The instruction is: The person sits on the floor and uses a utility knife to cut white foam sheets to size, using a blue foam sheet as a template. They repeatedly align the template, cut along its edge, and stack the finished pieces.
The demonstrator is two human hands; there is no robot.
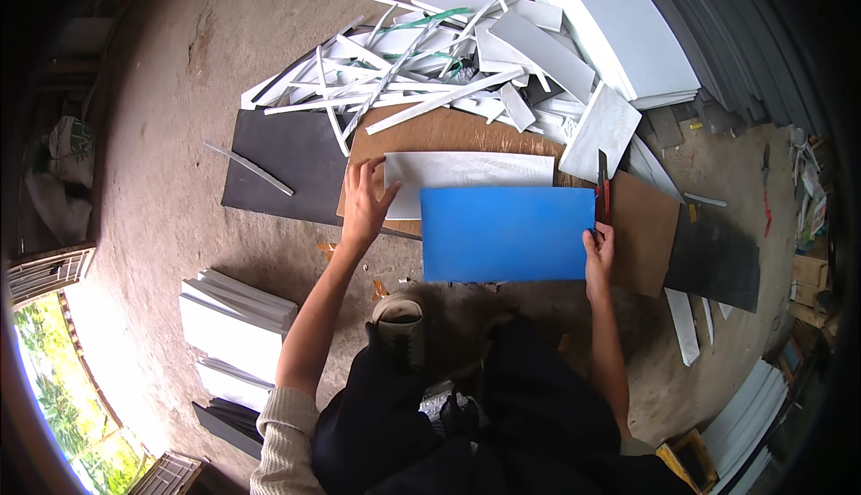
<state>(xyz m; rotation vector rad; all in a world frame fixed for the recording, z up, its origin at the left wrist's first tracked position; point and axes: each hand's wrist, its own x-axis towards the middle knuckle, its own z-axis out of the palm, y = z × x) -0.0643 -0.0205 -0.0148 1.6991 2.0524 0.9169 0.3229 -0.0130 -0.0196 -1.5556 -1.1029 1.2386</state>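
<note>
A flat blue rectangular sheet is gripped at its lower right edge by my right hand, thumb on top. It overlaps the front of a white sheet, which lies on a brown board. At the white sheet's left end is my left hand, its fingers spread; whether the fingertips touch the sheet I cannot tell. A tool with red handles and a dark blade lies just beyond the blue sheet's right corner, partly covered by it.
White offcuts and strips are heaped beyond the board. Dark panels flank it. Stacked white sheets stand at left, long white boards at far right. My shoe is close in front. A red-handled tool lies far right.
</note>
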